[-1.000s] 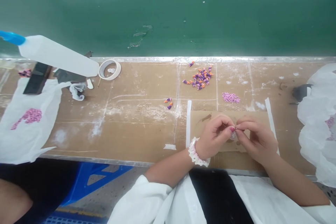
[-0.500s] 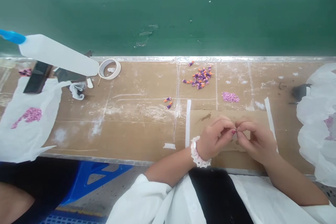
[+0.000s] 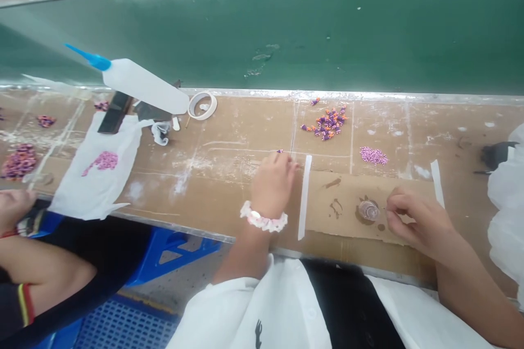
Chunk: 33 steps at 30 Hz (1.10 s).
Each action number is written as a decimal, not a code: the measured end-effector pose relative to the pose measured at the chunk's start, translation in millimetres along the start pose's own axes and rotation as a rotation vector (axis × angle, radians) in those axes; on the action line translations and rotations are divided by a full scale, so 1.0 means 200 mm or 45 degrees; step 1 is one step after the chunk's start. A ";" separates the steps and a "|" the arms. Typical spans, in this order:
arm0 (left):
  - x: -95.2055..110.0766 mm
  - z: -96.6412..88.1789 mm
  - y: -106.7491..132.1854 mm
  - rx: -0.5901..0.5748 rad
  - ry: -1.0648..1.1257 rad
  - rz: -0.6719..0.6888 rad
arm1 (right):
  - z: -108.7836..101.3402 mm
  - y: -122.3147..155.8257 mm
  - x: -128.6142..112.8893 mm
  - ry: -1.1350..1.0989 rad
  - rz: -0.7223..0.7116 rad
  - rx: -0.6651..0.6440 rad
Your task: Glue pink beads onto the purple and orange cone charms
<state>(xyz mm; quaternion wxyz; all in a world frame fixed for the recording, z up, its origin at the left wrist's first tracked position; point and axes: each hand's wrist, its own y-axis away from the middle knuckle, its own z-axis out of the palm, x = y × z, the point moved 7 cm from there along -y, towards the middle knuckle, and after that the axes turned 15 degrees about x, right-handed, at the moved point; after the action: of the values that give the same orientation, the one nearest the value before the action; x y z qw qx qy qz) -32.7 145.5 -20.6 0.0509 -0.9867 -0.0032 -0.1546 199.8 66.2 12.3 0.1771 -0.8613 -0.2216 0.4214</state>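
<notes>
My left hand (image 3: 271,184), with a white frilly scrunchie (image 3: 264,218) at its wrist, reaches down to the cardboard left of the taped sheet. A small purple-and-orange piece (image 3: 279,151) shows just past its fingers; the fingertips are hidden, so I cannot tell whether they grip anything. Over the right part of the taped cardboard sheet (image 3: 319,218), my right hand (image 3: 421,223) has thumb and forefinger pinched; anything between them is too small to make out. Left of it a small clear cup (image 3: 369,210) stands on the sheet, among dark wet spots.
Behind the sheet lie a pile of purple-and-orange pieces (image 3: 331,122) and a heap of tiny pink beads (image 3: 373,155). A white squeeze bottle (image 3: 143,84), a tape roll (image 3: 203,106) and a white bag (image 3: 88,174) are leftward. Another person's hand (image 3: 14,210) is at far left.
My hands were together over the sheet; now they are apart. My left hand has gone left to the small pieces, my right slightly right, uncovering the clear cup. The view has swung left.
</notes>
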 end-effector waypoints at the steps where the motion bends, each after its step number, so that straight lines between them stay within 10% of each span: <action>1: -0.07 -0.01 -0.01 0.013 -0.109 -0.059 | 0.01 0.00 -0.01 0.028 -0.038 -0.025; 6: -0.20 0.08 -0.03 -0.138 -0.269 -0.087 | 0.02 0.00 -0.03 0.104 -0.111 -0.053; 20: -0.16 0.10 -0.13 -0.512 -0.425 0.191 | 0.10 0.09 0.08 0.449 -0.065 -0.501; 28: 0.27 -0.05 0.07 -0.654 1.409 -0.066 | 0.12 0.09 0.05 0.545 -0.103 -0.521; 33: 0.45 0.14 0.20 -0.802 1.995 -0.504 | 0.06 0.04 0.03 0.455 -0.099 -0.379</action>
<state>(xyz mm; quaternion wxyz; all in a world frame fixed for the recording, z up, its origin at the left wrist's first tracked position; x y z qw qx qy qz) 62.0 108.2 -23.9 -0.2649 -0.5454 -0.0959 -0.7894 195.2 64.0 -2.2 0.1007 -0.9297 -0.2794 0.2178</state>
